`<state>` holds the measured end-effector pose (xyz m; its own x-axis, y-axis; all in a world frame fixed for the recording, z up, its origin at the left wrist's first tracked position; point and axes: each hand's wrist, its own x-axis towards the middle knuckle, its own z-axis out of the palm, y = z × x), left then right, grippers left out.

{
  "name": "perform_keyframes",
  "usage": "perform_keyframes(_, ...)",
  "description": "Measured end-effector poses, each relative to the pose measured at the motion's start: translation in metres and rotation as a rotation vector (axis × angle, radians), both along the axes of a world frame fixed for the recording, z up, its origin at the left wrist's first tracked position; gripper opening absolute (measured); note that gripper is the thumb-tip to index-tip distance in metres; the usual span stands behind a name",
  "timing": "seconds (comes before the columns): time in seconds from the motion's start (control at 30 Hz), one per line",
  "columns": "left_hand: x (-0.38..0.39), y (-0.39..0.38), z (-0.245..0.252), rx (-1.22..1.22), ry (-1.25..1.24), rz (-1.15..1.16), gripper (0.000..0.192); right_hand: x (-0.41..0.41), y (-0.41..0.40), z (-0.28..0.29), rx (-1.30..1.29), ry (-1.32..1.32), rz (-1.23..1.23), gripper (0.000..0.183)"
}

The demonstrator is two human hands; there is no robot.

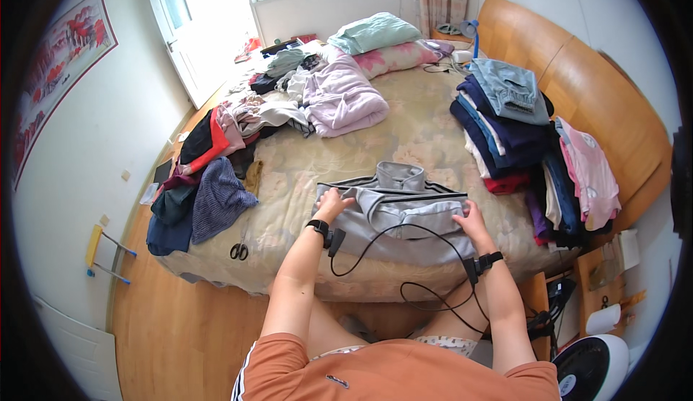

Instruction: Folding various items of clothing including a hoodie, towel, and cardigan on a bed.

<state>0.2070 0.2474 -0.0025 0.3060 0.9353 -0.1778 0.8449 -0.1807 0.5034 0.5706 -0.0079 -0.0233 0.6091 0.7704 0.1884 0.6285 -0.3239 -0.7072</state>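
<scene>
A grey jacket (417, 241) with black stripes and a stand-up collar lies on the bed's near edge, its sleeves folded across the body. On its left side rests my left hand (333, 204), fingers at the folded sleeve. My right hand (472, 220) is at the jacket's right edge, thumb and fingers spread around the fold. Whether either hand pinches the cloth is hard to tell. Both wrists wear black straps with a black cable that loops over the jacket.
Folded clothes are stacked (503, 119) at the right, beside a pink garment (590, 173). Loose clothes (216, 135) and a lilac blanket (346, 98) lie left and behind. Black-handled scissors (239, 251) lie near the bed's front edge. A fan (590, 371) stands lower right.
</scene>
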Motion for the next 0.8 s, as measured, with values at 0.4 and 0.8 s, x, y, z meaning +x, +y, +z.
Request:
perform_keyframes(0.4,-0.050,0.003,0.066,-0.065,-0.735,-0.102,0.017,0.021,0.029,0.085,0.448,0.983,0.088,0.044)
perform_keyframes(0.8,-0.072,0.016,-0.023,0.155,-0.444,0.117,0.047,-0.021,-0.003,-0.025,0.068,-0.208,-0.053,0.047)
